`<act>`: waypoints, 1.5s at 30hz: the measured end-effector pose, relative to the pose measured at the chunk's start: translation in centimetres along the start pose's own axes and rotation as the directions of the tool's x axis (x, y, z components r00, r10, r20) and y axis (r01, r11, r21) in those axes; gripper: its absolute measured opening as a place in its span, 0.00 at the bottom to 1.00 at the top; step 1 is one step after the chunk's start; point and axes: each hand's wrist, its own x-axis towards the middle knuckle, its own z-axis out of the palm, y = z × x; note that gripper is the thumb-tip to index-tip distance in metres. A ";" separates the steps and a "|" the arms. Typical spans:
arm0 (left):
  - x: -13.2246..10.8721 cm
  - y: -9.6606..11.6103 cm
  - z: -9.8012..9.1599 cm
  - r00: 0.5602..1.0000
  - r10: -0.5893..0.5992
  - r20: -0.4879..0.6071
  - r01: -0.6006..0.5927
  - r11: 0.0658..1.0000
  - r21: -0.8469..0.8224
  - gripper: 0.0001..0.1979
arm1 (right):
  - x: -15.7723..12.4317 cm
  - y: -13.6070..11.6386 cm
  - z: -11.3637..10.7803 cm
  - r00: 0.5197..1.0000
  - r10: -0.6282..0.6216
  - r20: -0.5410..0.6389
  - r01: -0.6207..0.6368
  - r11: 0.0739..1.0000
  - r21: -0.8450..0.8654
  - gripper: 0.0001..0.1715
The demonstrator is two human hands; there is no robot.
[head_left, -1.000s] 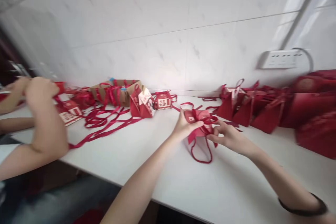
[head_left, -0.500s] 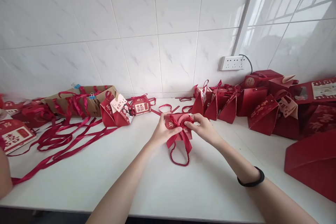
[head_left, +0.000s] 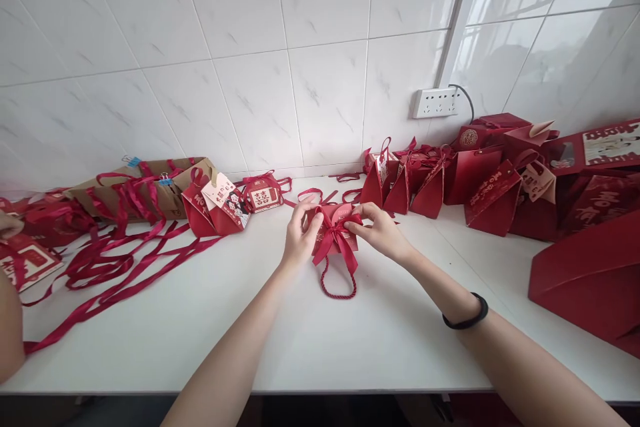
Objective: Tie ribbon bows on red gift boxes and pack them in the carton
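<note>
A small red gift box [head_left: 353, 244] stands on the white table in front of me. A red ribbon bow [head_left: 336, 235] is tied on it, its tails hanging over the near side. Below them a twisted red cord handle [head_left: 338, 296] lies in a loop on the tabletop. My left hand [head_left: 302, 232] pinches the bow's left loop between thumb and fingers. From the other side my right hand [head_left: 379, 231], with a black band at its wrist, pinches the right loop. The box's far side is hidden.
At the left, red ribbons [head_left: 120, 267] trail from a cardboard box [head_left: 204, 170] with blue clips. Another person's hand [head_left: 9, 225] shows at the left edge. Several red gift boxes [head_left: 490, 197] line the right side. A power strip [head_left: 436, 103] is on the tiled wall.
My left thumb has shifted from the bow's knot up to its left loop, and the loops are spread wider. The view has tilted slightly. At the left edge, the other person's hand has come into view.
</note>
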 end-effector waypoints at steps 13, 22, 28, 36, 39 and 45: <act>0.5 0.0 -0.1 0.980 -0.025 -0.196 0.009 0.997 -0.081 0.03 | -0.3 -0.4 -0.1 1.000 -0.026 -0.009 0.025 0.998 -0.063 0.05; 0.4 0.2 -0.4 0.985 -0.038 -0.171 0.018 0.994 -0.112 0.04 | -0.4 -0.3 0.0 0.999 0.027 -0.023 -0.029 0.998 -0.058 0.07; 0.6 -0.2 -0.8 0.995 -0.064 -0.076 0.048 0.979 -0.198 0.06 | -0.1 0.1 0.0 0.999 0.024 -0.027 -0.024 1.000 -0.009 0.11; -0.1 1.4 -0.3 0.984 -0.027 -0.179 0.010 0.996 -0.092 0.05 | -0.3 0.1 0.2 0.995 -0.002 -0.100 0.015 0.992 0.126 0.08; 0.0 1.3 -0.2 0.994 -0.030 -0.108 0.021 0.996 -0.088 0.06 | -0.3 0.1 0.2 0.994 0.007 -0.109 0.012 0.985 0.171 0.10; 0.0 0.4 0.1 0.997 -0.077 -0.029 0.076 0.997 -0.029 0.07 | -0.4 0.1 0.2 0.996 0.010 -0.088 0.001 0.992 0.127 0.08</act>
